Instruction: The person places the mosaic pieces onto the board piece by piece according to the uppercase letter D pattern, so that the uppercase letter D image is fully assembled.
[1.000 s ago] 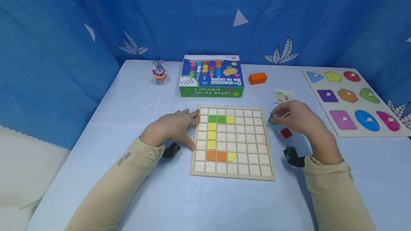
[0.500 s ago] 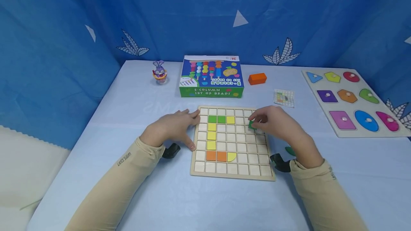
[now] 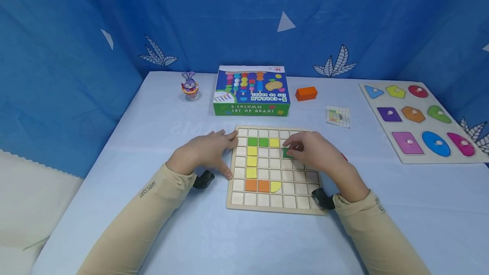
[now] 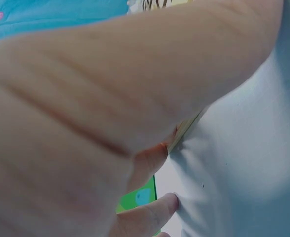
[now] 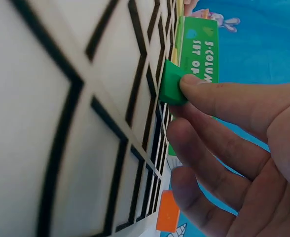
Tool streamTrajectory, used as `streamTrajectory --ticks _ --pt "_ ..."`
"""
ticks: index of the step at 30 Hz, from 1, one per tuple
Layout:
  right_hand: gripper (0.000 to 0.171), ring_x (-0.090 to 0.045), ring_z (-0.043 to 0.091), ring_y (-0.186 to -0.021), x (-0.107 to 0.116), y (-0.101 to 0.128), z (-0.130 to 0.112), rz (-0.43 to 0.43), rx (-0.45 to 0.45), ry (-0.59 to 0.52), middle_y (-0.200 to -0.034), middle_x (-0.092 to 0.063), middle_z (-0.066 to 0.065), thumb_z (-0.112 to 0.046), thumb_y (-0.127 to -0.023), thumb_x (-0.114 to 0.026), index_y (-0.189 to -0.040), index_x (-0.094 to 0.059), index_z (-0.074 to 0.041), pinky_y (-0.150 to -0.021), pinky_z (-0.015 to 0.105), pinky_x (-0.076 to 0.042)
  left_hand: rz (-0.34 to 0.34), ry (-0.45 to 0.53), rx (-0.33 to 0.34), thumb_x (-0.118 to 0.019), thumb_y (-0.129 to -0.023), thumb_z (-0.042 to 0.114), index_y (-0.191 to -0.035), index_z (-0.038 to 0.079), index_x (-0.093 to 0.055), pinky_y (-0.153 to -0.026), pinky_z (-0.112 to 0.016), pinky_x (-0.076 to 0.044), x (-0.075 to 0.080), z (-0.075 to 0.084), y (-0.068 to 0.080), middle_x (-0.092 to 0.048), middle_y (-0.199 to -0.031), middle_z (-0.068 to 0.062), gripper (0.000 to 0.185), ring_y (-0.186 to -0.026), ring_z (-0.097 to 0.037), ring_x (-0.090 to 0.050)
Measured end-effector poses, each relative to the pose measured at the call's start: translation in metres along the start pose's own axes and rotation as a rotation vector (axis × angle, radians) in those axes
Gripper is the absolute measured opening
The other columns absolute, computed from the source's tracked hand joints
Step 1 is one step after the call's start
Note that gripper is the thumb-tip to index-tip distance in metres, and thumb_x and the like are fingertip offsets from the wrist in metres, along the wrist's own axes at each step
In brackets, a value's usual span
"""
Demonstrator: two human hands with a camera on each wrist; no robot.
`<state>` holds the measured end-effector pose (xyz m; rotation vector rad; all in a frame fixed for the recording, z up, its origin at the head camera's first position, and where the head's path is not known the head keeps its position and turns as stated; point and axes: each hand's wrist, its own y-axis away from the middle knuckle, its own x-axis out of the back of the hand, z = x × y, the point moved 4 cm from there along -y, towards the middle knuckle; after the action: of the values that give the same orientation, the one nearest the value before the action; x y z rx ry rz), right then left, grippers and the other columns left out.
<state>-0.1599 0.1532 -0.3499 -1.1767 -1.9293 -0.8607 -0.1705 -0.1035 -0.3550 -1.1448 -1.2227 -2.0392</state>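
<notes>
My right hand [image 3: 311, 150] pinches a green tile [image 5: 172, 86] between thumb and fingers, over the upper right part of the wooden grid board [image 3: 267, 205]. In the right wrist view the tile stands tilted close to the grid's cells. My left hand [image 3: 208, 151] lies with fingers spread along the board's left edge, thumb and fingertips at the rim. Set in the grid are green tiles [image 3: 258, 141], yellow tiles [image 3: 251, 161], orange tiles [image 3: 257, 185] and a rounded yellow tile [image 3: 275, 186].
Behind the board stand a bead-set box [image 3: 251, 92], a rabbit figure [image 3: 189, 86] and an orange block [image 3: 306, 93]. A small pattern card [image 3: 338, 116] lies at the right, near a knobbed shape puzzle [image 3: 424, 122]. A red tile [image 3: 344, 156] is mostly hidden by my right wrist.
My right hand has picked up the green tile from the table right of the board and carried it left over the grid. The left hand has stayed still.
</notes>
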Motion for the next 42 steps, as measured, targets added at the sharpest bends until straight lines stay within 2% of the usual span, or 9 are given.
streamTrajectory --ticks 7,16,24,29,33,38,42 --pt "0.026 -0.061 0.022 -0.088 -0.004 -0.001 0.0 -0.03 -0.056 -0.016 -0.101 -0.069 0.004 -0.012 -0.088 -0.079 -0.113 -0.077 -0.01 -0.077 0.036 -0.054 -0.003 0.002 0.003 -0.088 -0.069 0.053 -0.159 0.02 -0.032 -0.117 -0.06 -0.021 0.0 0.0 0.001 -0.01 -0.168 0.004 0.112 -0.152 -0.034 -0.01" --pt "0.032 -0.056 0.022 -0.082 -0.005 0.0 -0.001 -0.034 -0.042 0.004 -0.094 -0.065 0.004 -0.009 -0.086 -0.081 -0.117 -0.075 -0.006 -0.068 0.032 -0.049 -0.001 0.0 0.004 -0.088 -0.069 0.053 -0.16 0.021 -0.031 -0.117 -0.06 -0.021 0.0 0.0 0.0 -0.009 -0.168 0.005 0.112 -0.152 -0.034 -0.01" --pt "0.033 -0.057 0.022 -0.086 -0.003 0.0 0.002 -0.045 -0.05 0.013 -0.097 -0.066 0.004 -0.012 -0.084 -0.083 -0.116 -0.076 -0.007 -0.073 0.033 -0.052 0.0 -0.004 0.001 -0.088 -0.069 0.053 -0.16 0.02 -0.031 -0.117 -0.059 -0.021 0.0 0.001 0.0 -0.009 -0.168 0.005 0.112 -0.152 -0.034 -0.01" --pt "0.026 -0.058 0.023 -0.087 0.005 0.003 0.006 -0.043 -0.07 0.007 -0.098 -0.067 0.004 -0.011 -0.087 -0.079 -0.112 -0.077 -0.008 -0.07 0.033 -0.053 -0.002 0.001 -0.002 -0.088 -0.069 0.053 -0.16 0.02 -0.031 -0.116 -0.06 -0.022 0.001 0.001 0.001 -0.009 -0.168 0.004 0.112 -0.152 -0.034 -0.01" --pt "0.018 -0.058 0.022 -0.085 0.006 0.004 0.008 -0.047 -0.048 0.001 -0.097 -0.069 0.004 -0.007 -0.089 -0.076 -0.107 -0.079 -0.008 -0.068 0.032 -0.052 -0.002 0.0 -0.003 -0.088 -0.069 0.053 -0.16 0.02 -0.031 -0.116 -0.06 -0.022 0.001 0.001 0.001 -0.009 -0.168 0.005 0.112 -0.152 -0.034 -0.01" --pt "0.019 -0.058 0.021 -0.083 0.003 0.003 0.006 -0.055 -0.03 -0.001 -0.098 -0.069 0.003 -0.008 -0.089 -0.077 -0.107 -0.079 -0.007 -0.07 0.032 -0.053 -0.004 -0.001 0.001 -0.088 -0.069 0.053 -0.159 0.02 -0.032 -0.116 -0.061 -0.022 0.001 0.002 0.002 -0.01 -0.168 0.004 0.112 -0.152 -0.034 -0.01" --pt "0.018 -0.058 0.021 -0.084 0.004 0.004 0.008 -0.058 -0.049 0.008 -0.097 -0.069 0.002 -0.009 -0.089 -0.077 -0.107 -0.079 -0.009 -0.072 0.034 -0.053 -0.003 0.002 0.001 -0.088 -0.069 0.053 -0.159 0.02 -0.032 -0.116 -0.061 -0.022 0.001 0.002 0.002 -0.01 -0.168 0.004 0.112 -0.152 -0.034 -0.01"
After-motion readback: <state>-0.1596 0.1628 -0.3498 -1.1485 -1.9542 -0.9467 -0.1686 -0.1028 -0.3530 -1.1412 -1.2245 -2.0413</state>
